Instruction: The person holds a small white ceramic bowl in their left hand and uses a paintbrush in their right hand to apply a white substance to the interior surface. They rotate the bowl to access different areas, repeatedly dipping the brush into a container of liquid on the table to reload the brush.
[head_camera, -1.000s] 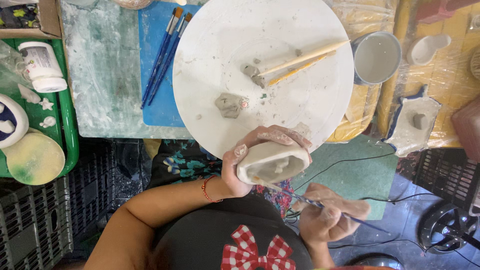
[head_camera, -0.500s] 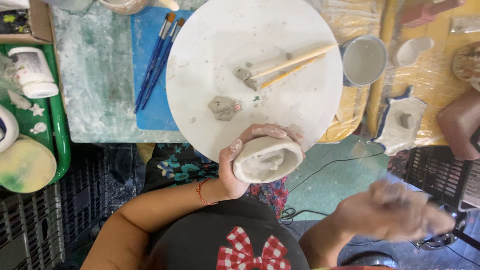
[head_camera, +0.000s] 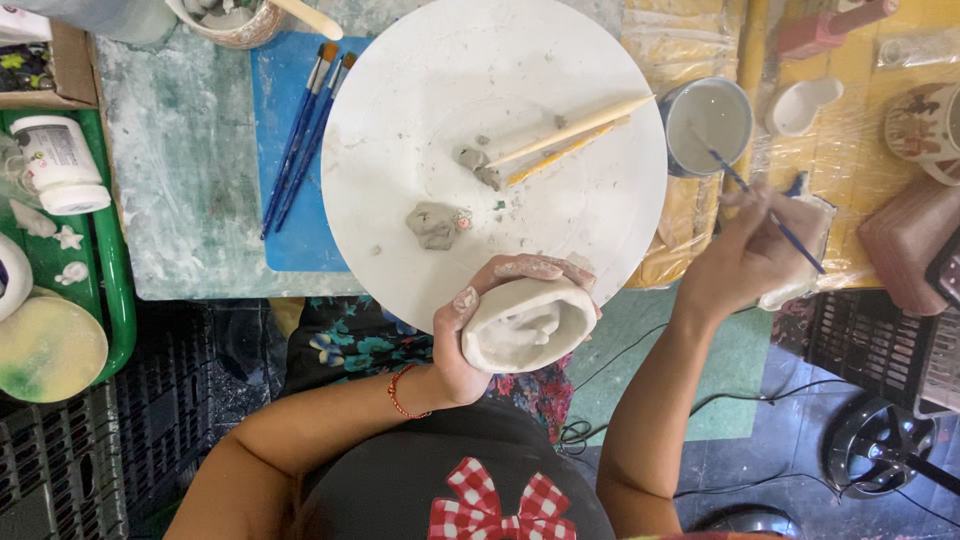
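My left hand (head_camera: 470, 340) grips a pale, unfired clay cup (head_camera: 525, 325) on its side, its open mouth turned toward me, just below the rim of a large white round board (head_camera: 400, 120). My right hand (head_camera: 745, 255) is stretched out to the right and holds a thin blue-handled brush (head_camera: 770, 215). The brush tip points up at a grey cup of whitish liquid (head_camera: 708, 125). On the board lie two wooden sticks (head_camera: 570, 135) and small lumps of grey clay (head_camera: 435, 225).
Three blue brushes (head_camera: 305, 130) lie on a blue mat left of the board. A green tray (head_camera: 115, 270) at the left carries a white jar and small clay shapes. A brown block (head_camera: 905, 245) and a small white dish (head_camera: 800, 105) sit at the right. Cables cross the floor.
My right hand has risen from beside my lap and swung out right with the brush toward the grey cup. The left hand still holds the clay cup in the same place.
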